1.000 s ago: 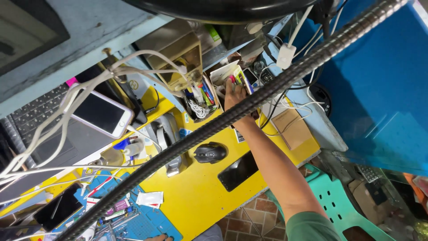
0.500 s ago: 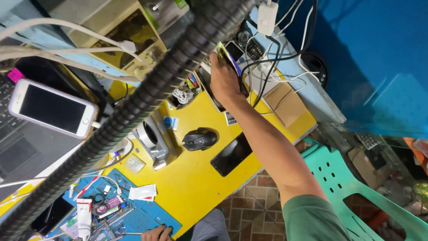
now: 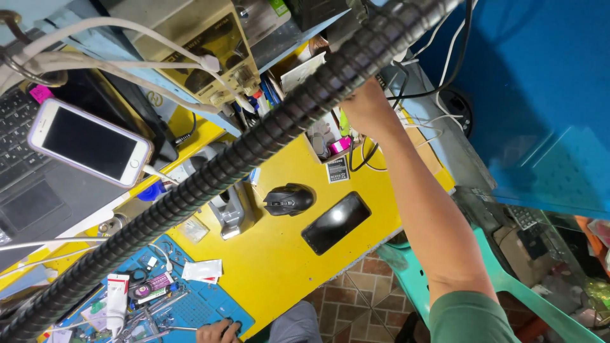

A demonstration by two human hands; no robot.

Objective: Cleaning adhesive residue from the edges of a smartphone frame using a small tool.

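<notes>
from above i saw a glossy yellow worktable over brown floor tiles, with a blue wall at the right and a mint green plastic chair below it. a thick, ribbed black flexible hose ran diagonally across the view, close to the camera. the right hand was stretched to the far side of the table, at a small open box crammed with small parts and something pink; the hose hid the fingers, so i could not tell whether they were apart or closed on anything. just near of the box lay a matte black computer mouse and a flat black phone with a shiny screen. at the left, a white phone hung on white cables above a grey laptop. the left hand rested at the near edge on a blue work mat strewn with small tools; its fingers looked curled, though i could not tell around what.
</notes>
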